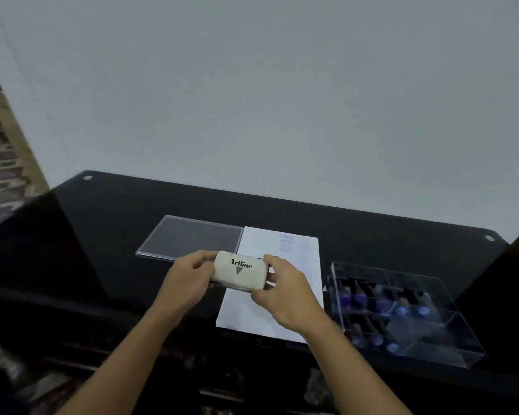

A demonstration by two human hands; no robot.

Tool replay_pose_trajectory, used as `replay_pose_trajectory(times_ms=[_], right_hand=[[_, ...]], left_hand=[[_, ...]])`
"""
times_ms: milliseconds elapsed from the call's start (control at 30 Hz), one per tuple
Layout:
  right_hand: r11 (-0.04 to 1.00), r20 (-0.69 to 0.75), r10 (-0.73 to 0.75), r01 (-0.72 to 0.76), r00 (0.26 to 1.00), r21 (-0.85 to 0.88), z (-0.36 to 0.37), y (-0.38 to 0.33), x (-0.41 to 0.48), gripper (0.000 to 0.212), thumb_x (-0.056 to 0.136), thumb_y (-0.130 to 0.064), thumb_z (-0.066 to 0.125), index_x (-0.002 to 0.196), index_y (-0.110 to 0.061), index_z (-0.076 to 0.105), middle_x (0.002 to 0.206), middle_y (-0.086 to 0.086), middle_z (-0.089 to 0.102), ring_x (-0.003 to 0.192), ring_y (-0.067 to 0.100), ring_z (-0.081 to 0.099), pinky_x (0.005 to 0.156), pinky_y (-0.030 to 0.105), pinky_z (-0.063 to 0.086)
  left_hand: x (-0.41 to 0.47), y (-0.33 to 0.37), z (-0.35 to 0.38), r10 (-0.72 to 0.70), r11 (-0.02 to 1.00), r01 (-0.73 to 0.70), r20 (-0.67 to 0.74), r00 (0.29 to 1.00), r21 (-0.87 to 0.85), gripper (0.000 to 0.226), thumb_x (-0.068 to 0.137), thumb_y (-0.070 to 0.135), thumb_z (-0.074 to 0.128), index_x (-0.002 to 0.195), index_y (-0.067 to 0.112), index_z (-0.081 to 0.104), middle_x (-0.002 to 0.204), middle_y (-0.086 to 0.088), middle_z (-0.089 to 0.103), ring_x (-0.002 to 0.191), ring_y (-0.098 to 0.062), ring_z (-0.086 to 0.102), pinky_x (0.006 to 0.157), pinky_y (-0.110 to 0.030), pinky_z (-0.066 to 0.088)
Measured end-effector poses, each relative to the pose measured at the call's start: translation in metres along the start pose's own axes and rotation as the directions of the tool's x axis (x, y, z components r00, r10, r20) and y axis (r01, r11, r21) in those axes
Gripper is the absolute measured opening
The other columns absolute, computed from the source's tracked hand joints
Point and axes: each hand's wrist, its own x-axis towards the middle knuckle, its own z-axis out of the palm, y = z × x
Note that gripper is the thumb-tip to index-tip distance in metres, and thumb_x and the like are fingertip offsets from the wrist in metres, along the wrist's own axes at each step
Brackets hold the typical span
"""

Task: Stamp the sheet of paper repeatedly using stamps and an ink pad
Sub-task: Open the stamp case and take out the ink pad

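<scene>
Above the near-left part of the sheet of paper (237,310), the ink pad (239,271) is held off the tabletop (117,223) between both hands. The left hand (189,275) has its grip pinching the case's left end, fingers curled round it. The right hand (285,290) has its grip pinching the right end in the same way.

The pale case, marked "Artline", appears closed, so the step in hand is judged to be opening it. This is best done with one hand steadying the base level while the other lifts the lid at its seam, so that the inked face does not tip toward the sheet.

The opened pad would sit well on bare tabletop just beside the sheet. That puts it near the stamps (381,301) standing in the clear compartment box (449,351) on the right, and off the area to be stamped.

Faint blue impressions (286,242) mark the sheet's far end, and the near part is unmarked. A clear flat lid (192,238) lies left of the sheet.
</scene>
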Motion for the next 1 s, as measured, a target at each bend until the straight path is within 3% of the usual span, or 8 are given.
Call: replay_pose_trajectory(times_ms=[167,267,333,467,600,767,867,1000], right_hand=[[0.996,0.077,-0.055,0.061,0.995,-0.066,0.052,-0.005,0.020,0.041,0.081,-0.007,0.072,0.116,-0.026,0.059,0.118,-0.003,0.058,0.105,0.015,0.062,0.088,0.032,0.057],[0.991,0.099,-0.098,0.106,0.990,-0.080,0.077,-0.006,0.031,0.044,0.080,-0.005,0.071,0.106,-0.036,0.055,0.110,-0.009,0.055,0.097,0.008,0.059,0.082,0.019,0.054],[0.979,0.109,-0.124,0.139,0.986,-0.146,0.089,-0.008,0.039,0.042,0.080,-0.007,0.071,0.115,-0.027,0.060,0.107,-0.011,0.052,0.094,0.006,0.053,0.073,0.009,0.046],[0.957,0.082,-0.138,0.154,0.987,-0.247,0.110,-0.005,0.059,0.034,0.074,-0.015,0.071,0.107,-0.022,0.064,0.101,-0.009,0.057,0.095,0.014,0.053,0.075,0.024,0.049],[0.942,0.098,-0.070,0.098,0.993,-0.320,0.117,0.002,0.076,0.034,0.074,-0.023,0.071,0.106,-0.026,0.059,0.100,-0.010,0.054,0.101,0.017,0.047,0.076,0.031,0.048],[0.921,0.120,0.014,0.034,0.993,-0.389,0.118,0.008,0.085,0.040,0.073,-0.030,0.075,0.109,-0.022,0.058,0.105,-0.006,0.054,0.103,0.019,0.044,0.083,0.037,0.051],[0.908,0.134,0.023,0.036,0.991,-0.418,0.117,0.010,0.085,0.050,0.076,-0.034,0.076,0.120,-0.020,0.056,0.117,-0.005,0.048,0.112,0.017,0.040,0.092,0.034,0.047],[0.917,0.154,0.022,0.041,0.988,-0.397,0.112,0.009,0.087,0.047,0.075,-0.035,0.076,0.117,-0.020,0.058,0.113,-0.005,0.050,0.110,0.017,0.044,0.090,0.034,0.048]], left_hand=[[0.010,-0.041,-0.039,-0.075,0.992,0.087,-0.120,0.990,0.093,0.036,0.087,0.013,0.051,0.089,0.039,0.075,0.085,0.019,0.073,0.084,-0.008,0.065,0.073,-0.031,0.051],[0.015,-0.058,-0.054,-0.105,0.987,0.122,-0.153,0.983,0.105,0.034,0.086,0.017,0.050,0.086,0.039,0.076,0.087,0.022,0.073,0.090,-0.006,0.066,0.085,-0.035,0.054],[0.019,-0.067,-0.061,-0.124,0.984,0.143,-0.167,0.978,0.107,0.031,0.087,0.020,0.050,0.088,0.036,0.077,0.089,0.019,0.073,0.091,-0.006,0.066,0.087,-0.036,0.054],[0.033,-0.081,-0.067,-0.127,0.981,0.149,-0.169,0.977,0.126,0.028,0.084,0.026,0.049,0.088,0.034,0.076,0.092,0.017,0.072,0.093,-0.007,0.065,0.085,-0.032,0.052],[0.051,-0.085,-0.064,-0.062,0.972,0.092,-0.139,0.988,0.216,0.030,0.090,0.014,0.052,0.087,0.031,0.076,0.080,0.018,0.062,0.082,0.000,0.058,0.070,-0.009,0.040],[0.064,-0.099,-0.058,-0.055,0.942,0.100,-0.145,0.988,0.321,0.036,0.085,0.033,0.046,0.110,0.036,0.072,0.101,0.012,0.057,0.109,-0.021,0.052,0.097,-0.039,0.043],[0.065,-0.108,-0.053,-0.028,0.920,0.090,-0.167,0.986,0.381,0.034,0.091,0.030,0.049,0.118,0.039,0.069,0.103,0.014,0.054,0.113,-0.020,0.048,0.098,-0.039,0.038],[0.069,-0.117,-0.055,-0.053,0.960,0.101,-0.185,0.981,0.260,0.033,0.094,0.034,0.050,0.121,0.033,0.069,0.114,0.012,0.062,0.120,-0.019,0.049,0.107,-0.043,0.036]])
